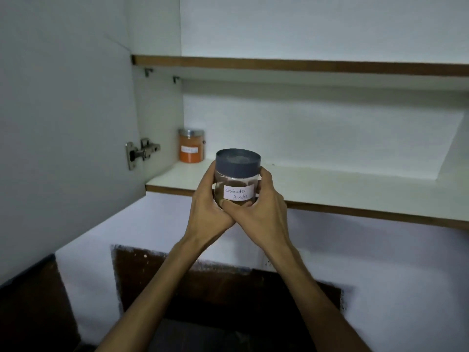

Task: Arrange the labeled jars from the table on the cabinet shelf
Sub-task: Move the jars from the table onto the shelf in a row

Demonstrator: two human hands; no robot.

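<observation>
Gripping the coriander jar (238, 177) at frame center, your left hand (208, 199) and right hand (264, 201) clamp its sides before the lower shelf (330, 189), an orange jar (191, 146) standing back-left.

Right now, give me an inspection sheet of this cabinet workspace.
Surface: lower shelf, white with a brown edge.
Job's things: coriander powder jar, grey lid, held in front of the shelf; orange jar standing at the shelf's back left corner.
Clutter: nothing seen.
Hands: left hand and right hand both grip the coriander jar.
Cables: nothing seen.
Surroundings: upper shelf; open door with hinge.
</observation>
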